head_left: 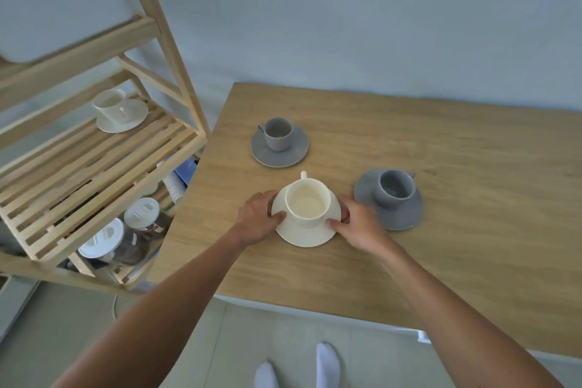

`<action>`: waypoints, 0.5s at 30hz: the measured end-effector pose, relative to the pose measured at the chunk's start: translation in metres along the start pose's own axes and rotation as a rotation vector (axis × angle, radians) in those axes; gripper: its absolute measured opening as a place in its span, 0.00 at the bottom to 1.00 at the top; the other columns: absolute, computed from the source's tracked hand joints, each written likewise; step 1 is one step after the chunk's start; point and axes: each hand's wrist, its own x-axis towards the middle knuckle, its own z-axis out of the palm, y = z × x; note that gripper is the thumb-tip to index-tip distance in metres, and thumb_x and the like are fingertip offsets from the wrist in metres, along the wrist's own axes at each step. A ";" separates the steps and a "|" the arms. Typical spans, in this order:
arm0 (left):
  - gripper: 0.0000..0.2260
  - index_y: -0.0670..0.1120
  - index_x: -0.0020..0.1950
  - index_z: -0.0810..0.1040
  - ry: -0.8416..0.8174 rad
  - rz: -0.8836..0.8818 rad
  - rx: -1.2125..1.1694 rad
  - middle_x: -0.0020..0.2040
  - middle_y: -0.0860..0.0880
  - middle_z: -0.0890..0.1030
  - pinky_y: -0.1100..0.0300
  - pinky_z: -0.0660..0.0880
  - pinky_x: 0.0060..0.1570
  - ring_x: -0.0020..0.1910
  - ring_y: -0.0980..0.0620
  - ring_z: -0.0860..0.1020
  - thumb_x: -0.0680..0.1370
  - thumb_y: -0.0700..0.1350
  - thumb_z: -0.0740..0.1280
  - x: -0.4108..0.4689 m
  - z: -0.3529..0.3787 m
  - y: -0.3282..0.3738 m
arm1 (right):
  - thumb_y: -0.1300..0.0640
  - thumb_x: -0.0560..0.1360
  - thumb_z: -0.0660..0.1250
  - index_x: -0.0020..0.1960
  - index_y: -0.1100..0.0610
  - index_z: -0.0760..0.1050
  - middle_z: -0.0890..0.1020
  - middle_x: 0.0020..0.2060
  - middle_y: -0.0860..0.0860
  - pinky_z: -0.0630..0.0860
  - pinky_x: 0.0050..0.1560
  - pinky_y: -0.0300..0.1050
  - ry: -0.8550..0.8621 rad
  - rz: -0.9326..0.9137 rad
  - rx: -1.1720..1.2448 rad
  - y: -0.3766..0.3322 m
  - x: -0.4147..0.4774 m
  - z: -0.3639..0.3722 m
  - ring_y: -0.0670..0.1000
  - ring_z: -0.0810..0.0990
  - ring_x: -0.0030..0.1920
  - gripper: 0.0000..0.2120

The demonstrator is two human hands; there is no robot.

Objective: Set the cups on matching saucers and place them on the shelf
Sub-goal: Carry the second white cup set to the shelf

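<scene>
A cream cup stands on a cream saucer near the table's front left. My left hand grips the saucer's left rim, thumb on top. My right hand grips its right rim the same way. Behind them a grey cup sits on a grey saucer. To the right a second grey cup sits on another grey saucer. On the wooden shelf at the left, another cream cup rests on its cream saucer.
The wooden table meets a pale wall at the back. The shelf's slatted board has bare room in front of the cream set. Below it stand jars with white lids and a stack of paper cups. My feet in white socks show on the floor.
</scene>
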 end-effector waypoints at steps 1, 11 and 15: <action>0.25 0.57 0.66 0.72 0.001 -0.002 -0.006 0.55 0.51 0.79 0.47 0.72 0.60 0.57 0.49 0.75 0.69 0.59 0.64 0.002 0.001 0.000 | 0.54 0.73 0.73 0.67 0.51 0.73 0.78 0.42 0.41 0.75 0.44 0.43 -0.010 0.011 0.010 0.000 0.003 0.001 0.47 0.78 0.43 0.23; 0.21 0.58 0.70 0.71 0.049 0.010 -0.220 0.62 0.56 0.79 0.59 0.70 0.60 0.59 0.54 0.75 0.78 0.45 0.65 0.003 -0.002 0.010 | 0.53 0.74 0.73 0.72 0.44 0.69 0.84 0.46 0.46 0.83 0.42 0.47 -0.065 0.068 0.173 0.004 0.023 0.003 0.49 0.85 0.33 0.29; 0.21 0.58 0.70 0.71 0.082 -0.004 -0.290 0.61 0.56 0.79 0.60 0.71 0.58 0.58 0.54 0.74 0.78 0.44 0.65 -0.001 -0.013 0.012 | 0.54 0.74 0.74 0.72 0.44 0.68 0.82 0.46 0.47 0.84 0.44 0.49 -0.109 0.042 0.234 -0.002 0.036 -0.003 0.51 0.85 0.37 0.29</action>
